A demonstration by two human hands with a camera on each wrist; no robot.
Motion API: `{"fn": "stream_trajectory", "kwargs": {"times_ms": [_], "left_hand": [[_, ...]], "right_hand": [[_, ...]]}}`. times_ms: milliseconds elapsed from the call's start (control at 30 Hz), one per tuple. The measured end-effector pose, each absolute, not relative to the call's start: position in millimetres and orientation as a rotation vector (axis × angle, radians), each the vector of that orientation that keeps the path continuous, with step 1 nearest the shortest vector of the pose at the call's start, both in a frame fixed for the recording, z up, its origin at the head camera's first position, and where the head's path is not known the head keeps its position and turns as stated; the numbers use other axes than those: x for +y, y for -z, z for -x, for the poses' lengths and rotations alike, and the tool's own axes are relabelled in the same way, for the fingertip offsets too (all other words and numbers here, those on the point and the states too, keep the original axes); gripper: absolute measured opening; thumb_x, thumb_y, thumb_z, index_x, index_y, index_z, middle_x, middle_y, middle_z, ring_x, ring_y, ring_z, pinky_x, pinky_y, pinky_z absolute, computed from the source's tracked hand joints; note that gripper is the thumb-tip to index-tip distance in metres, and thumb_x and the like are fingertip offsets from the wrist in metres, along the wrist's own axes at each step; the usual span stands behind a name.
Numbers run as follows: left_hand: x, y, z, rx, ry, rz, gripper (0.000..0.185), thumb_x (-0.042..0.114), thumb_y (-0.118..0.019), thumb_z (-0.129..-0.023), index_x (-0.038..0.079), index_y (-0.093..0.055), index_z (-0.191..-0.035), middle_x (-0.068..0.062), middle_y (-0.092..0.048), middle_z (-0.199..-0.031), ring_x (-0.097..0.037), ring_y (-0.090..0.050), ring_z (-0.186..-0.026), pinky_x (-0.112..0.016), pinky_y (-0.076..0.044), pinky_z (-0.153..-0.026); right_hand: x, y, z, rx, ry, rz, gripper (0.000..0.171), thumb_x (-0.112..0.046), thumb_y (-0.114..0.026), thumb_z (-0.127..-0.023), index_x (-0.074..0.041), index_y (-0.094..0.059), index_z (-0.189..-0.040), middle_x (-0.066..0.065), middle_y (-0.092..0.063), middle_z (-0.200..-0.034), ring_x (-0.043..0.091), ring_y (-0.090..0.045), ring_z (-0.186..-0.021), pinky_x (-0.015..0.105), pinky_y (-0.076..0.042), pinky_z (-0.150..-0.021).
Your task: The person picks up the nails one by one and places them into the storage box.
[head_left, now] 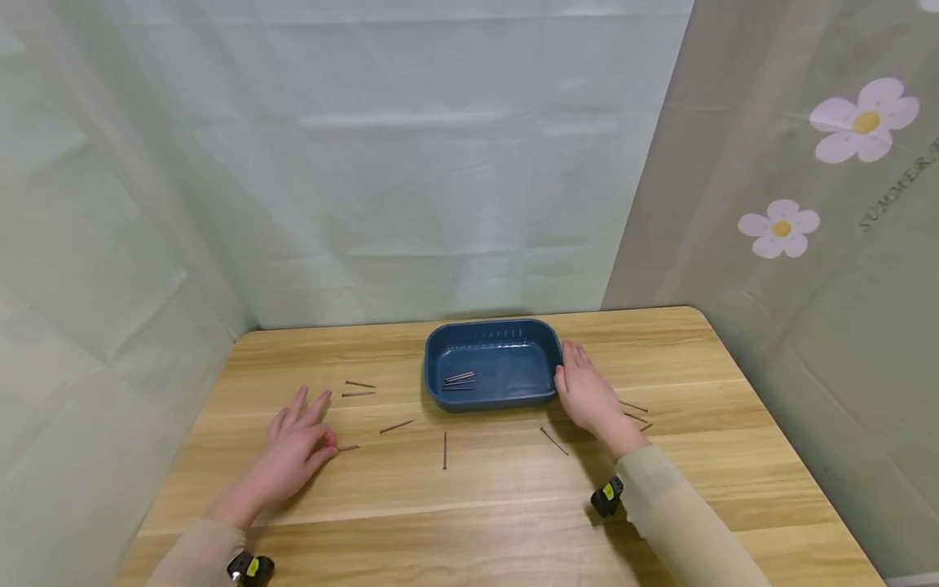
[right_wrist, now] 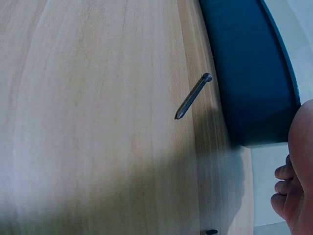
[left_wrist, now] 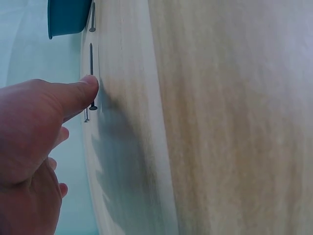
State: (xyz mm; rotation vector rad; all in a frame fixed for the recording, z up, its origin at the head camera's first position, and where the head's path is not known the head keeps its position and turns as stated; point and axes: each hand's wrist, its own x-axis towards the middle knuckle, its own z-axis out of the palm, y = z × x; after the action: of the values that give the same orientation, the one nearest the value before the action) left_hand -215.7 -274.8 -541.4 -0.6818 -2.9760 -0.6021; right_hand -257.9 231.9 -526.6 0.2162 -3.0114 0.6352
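Note:
My left hand (head_left: pixel 297 456) is low over the left side of the table, pinching a nail (head_left: pixel 350 447) between thumb and index finger while the other fingers spread out. In the left wrist view the thumb (left_wrist: pixel 80 93) covers the middle of that nail. A blue rectangular tray (head_left: pixel 506 403) stands near the back edge, with several nails (head_left: pixel 459 381) lying at its left end. My right hand (head_left: pixel 587 395) rests against the tray's right side, fingers extended along it and thumb by the front corner.
Loose nails lie about the table: a pair (head_left: pixel 359 384) left of the tray, one nail (head_left: pixel 397 426) nearer, another nail (head_left: pixel 444 451) in front, one (head_left: pixel 554 441) at front right, and several nails (head_left: pixel 637 417) beside the right wrist. Fabric curtains (head_left: pixel 440 163) hang behind and at both sides.

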Motion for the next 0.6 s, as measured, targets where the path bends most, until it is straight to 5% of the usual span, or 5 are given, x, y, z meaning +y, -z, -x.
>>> {"fn": "stream_trajectory", "kwargs": {"times_ms": [600], "left_hand": [[-264.4,531.8,211.9,-2.877,0.662,0.693,0.018,0.012,-0.083,-0.094,0.022,-0.069,-0.089,-0.028,-0.033,-0.169,-0.052,-0.003,-0.161,-0.081,-0.013,-0.116]], "right_hand": [[231.6,528.3,258.5,-2.998,-0.619,-0.231,0.061,-0.023,-0.036,-0.115,0.016,-0.026,-0.161,0.032,-0.031,-0.168,0.047,-0.026,-0.158,0.057,-0.027,-0.126]]}}
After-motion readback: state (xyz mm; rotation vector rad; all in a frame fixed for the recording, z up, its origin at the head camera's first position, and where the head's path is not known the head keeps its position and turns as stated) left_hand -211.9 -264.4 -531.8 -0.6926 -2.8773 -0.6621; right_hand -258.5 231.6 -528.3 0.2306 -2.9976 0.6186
